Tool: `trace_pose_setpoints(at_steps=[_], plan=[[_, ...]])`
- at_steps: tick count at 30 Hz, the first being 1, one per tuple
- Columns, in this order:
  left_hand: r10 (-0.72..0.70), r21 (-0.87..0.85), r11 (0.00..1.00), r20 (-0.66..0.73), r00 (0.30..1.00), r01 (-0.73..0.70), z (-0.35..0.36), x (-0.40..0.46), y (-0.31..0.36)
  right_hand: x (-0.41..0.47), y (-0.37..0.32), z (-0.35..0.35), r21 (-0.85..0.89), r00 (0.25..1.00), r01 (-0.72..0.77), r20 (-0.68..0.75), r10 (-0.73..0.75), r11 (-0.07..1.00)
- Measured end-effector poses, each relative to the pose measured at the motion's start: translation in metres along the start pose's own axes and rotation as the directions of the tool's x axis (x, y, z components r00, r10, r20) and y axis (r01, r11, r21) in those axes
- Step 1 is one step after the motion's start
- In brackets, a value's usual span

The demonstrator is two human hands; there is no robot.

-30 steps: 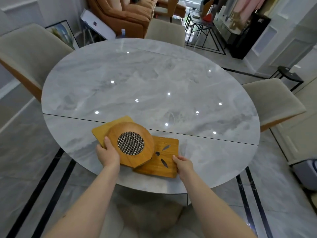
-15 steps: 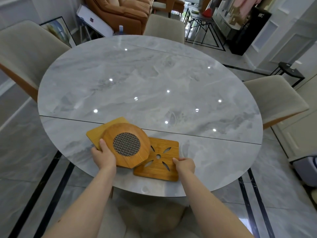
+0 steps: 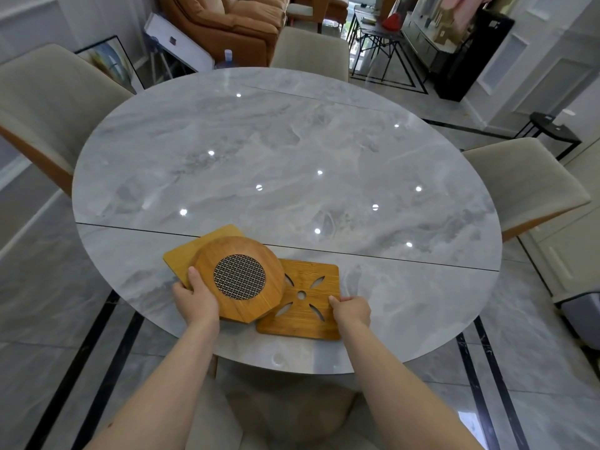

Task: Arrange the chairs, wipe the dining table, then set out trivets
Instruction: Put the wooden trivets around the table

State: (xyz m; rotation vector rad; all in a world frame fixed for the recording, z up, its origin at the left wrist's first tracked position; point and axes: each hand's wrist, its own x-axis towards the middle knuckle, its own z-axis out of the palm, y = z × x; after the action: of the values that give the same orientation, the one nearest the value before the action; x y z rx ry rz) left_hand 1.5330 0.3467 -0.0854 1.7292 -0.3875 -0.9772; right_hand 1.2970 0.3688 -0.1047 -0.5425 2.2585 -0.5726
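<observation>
The right hand (image 3: 352, 311) is pinching the near right edge of the square cutout trivet (image 3: 303, 298), thumb on top, fingers curled under the rim where they are hidden. The left hand (image 3: 196, 295) is lying on the round mesh trivet (image 3: 240, 277), thumb pressing the wood just left of the mesh, palm wrapping the rim; how far the fingers are reaching beneath, I cannot tell. Outward from that round trivet: it is riding on top of the other 2, overlapping the cutout trivet's left side and covering most of a plain yellow trivet (image 3: 185, 254) that is poking out behind and to its left. All 3 are sitting bunched near the closest edge of the table (image 3: 292, 141), straddling the dark seam running just behind the round trivet.

Setting out looks barely begun, since nothing is spread yet. The risks: the cutout trivet's front edge is lying close to the table rim, so a pull toward the body could tip it off onto the floor. The glossy top is giving bare wood little grip, so a hard shove could send a piece skating. Sliding the lower pieces out is likely to drag the round trivet along. 3 chairs (image 3: 311, 50) are standing tucked around the far side.
</observation>
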Motion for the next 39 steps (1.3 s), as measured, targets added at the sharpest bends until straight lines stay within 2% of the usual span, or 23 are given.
trace_pose_setpoints(at_steps=[7,13,18,22,25,28,31,36,39], plan=[[0.005,0.009,1.0,0.007,1.0,-0.005,0.001,-0.003,-0.003,-0.001,0.001,0.001,0.027,0.997,0.019,-0.072,-0.017,0.999],[0.021,0.048,0.999,0.035,0.999,-0.023,0.006,-0.005,-0.007,0.001,0.004,-0.001,0.126,0.998,0.047,-0.047,-0.042,0.991],[0.029,0.058,0.998,0.104,0.994,-0.035,0.016,-0.023,-0.008,-0.01,-0.002,-0.001,0.273,0.977,0.199,0.018,-0.212,0.941],[0.057,0.068,0.995,0.222,0.973,-0.074,0.031,-0.048,-0.005,-0.023,-0.001,-0.016,0.411,0.955,0.174,0.151,-0.256,0.895],[0.07,0.082,0.992,0.309,0.948,-0.1,0.046,-0.066,-0.008,-0.027,0.012,-0.038,0.516,0.962,0.132,0.138,-0.234,0.846],[0.073,0.099,0.987,0.424,0.903,-0.127,0.065,-0.091,-0.016,-0.024,0.032,-0.07,0.504,0.988,0.13,0.006,-0.154,0.854],[0.039,0.141,0.982,0.504,0.863,-0.127,0.085,-0.126,-0.025,-0.02,0.058,-0.109,0.532,0.995,0.1,-0.06,-0.081,0.841],[0.022,0.087,0.991,0.627,0.779,-0.098,0.123,-0.199,-0.039,-0.007,0.108,-0.179,0.612,0.992,0.095,-0.126,-0.022,0.785],[-0.013,0.121,0.988,0.682,0.731,-0.096,0.152,-0.248,-0.053,0.005,0.146,-0.227,0.656,0.99,0.084,-0.139,0.011,0.75]])
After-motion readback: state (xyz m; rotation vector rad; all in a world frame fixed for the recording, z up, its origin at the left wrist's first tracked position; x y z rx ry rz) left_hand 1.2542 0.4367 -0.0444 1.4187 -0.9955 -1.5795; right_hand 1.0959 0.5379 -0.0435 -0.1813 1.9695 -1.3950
